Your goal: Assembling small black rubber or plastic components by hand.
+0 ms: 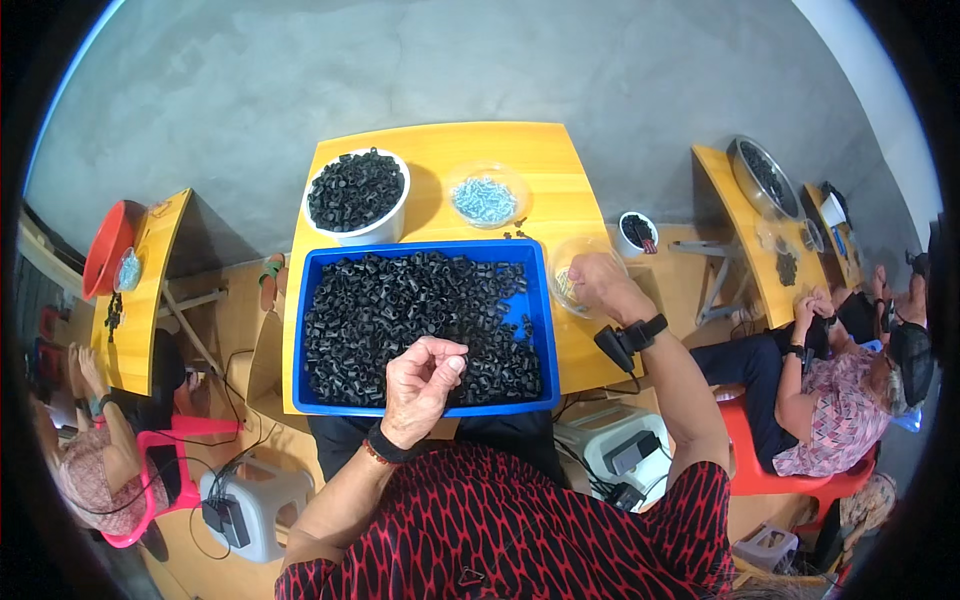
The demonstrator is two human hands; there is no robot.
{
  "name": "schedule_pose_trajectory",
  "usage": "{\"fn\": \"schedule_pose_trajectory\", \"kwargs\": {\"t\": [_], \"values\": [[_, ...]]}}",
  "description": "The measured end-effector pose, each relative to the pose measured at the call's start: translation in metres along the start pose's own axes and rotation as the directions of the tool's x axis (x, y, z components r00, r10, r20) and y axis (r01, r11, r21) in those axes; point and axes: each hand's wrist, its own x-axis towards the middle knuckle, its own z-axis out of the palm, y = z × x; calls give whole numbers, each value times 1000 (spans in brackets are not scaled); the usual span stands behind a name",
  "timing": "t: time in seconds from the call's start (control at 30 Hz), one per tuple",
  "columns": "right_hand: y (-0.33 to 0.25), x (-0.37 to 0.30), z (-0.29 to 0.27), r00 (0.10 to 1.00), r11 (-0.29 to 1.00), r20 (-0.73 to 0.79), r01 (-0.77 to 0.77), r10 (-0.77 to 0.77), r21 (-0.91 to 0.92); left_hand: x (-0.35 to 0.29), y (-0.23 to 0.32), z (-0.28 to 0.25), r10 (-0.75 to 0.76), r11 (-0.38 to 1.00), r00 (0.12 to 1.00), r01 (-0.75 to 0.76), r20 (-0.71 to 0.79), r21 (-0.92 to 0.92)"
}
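Note:
Over the near edge of a blue tray (pixel 549 340) filled with small black plastic fittings (pixel 400 310), my left hand (pixel 418 390) is closed, thumb pressed against the curled fingers. What it pinches, if anything, is too small to name. My right hand (pixel 608 288) reaches down into a clear round bowl (pixel 568 251) at the table's right edge, which holds small pale pieces. The hand covers much of that bowl, and its fingertips are hidden. Farther off stands a second clear bowl (pixel 521 190) with light-blue screw-like pieces (pixel 484 200).
A white bucket (pixel 385 228) heaped with black fittings stands at the table's (pixel 440 140) far left. Several loose black pieces (pixel 517 228) lie behind the tray. A small white bucket (pixel 637 233) sits beyond the right edge. Other people work at tables (pixel 715 185) on both sides.

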Motion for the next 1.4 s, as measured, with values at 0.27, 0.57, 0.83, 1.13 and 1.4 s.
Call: {"fn": "schedule_pose_trajectory", "kwargs": {"t": [0.27, 0.57, 0.83, 1.13, 1.4], "values": [[-4, -4, -1, 991, 995, -123, 64, -55, 76, 2, 5, -3, 41, 997, 999, -41, 8, 61], [11, -5, 5, 961, 992, -260, 110, -92, 54, 2, 3, 3, 36, 999, 999, -36, 1, 1], [-39, -46, -16, 989, 235, -148, 138, 23, 962, -1, 4, 0, -46, 996, 999, 46, 1, -72], [-110, -64, 11, 978, -185, -197, 181, -74, 966, -1, 4, 1, -75, 991, 997, 72, -18, -111], [-132, -66, 27, 972, -238, -195, 160, -130, 958, 0, 5, 1, -63, 992, 998, 60, -24, -111]]}}
